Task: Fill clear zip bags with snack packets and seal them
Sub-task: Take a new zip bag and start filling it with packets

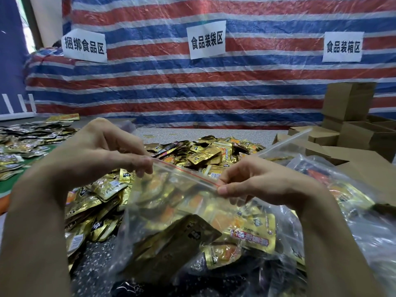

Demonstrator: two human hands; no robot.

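Head camera looks down at two bare hands that hold a clear zip bag (171, 213) just above a speckled table (94, 264). The left hand (111, 151) has its fingers curled, and its thumb and fingers pinch the top edge of the bag at the left end of the red zip line (188, 174). The right hand (263, 181) pinches the same line further to the right, with thumb on the near side and the other fingers behind the plastic. Between the two hands the top edge is stretched almost straight and slopes down toward the right. We cannot tell if the zip is closed along this part.

The bag hangs below the hands and is full of snack packets (252, 232), mostly gold and orange, with one dark gold packet lying against the near wall. Its bottom rests among other filled clear bags (347, 194) on the right side. A big pile of loose packets (210, 153) lies on the table behind and under the hands, and a second, flatter pile (27, 136) lies far to the left.

At the right we see brown cardboard boxes (351, 125), some of them stacked. Behind the table hangs a tarp with red, white and blue stripes (192, 82), and three white paper signs (206, 39) with black characters are fixed on it.
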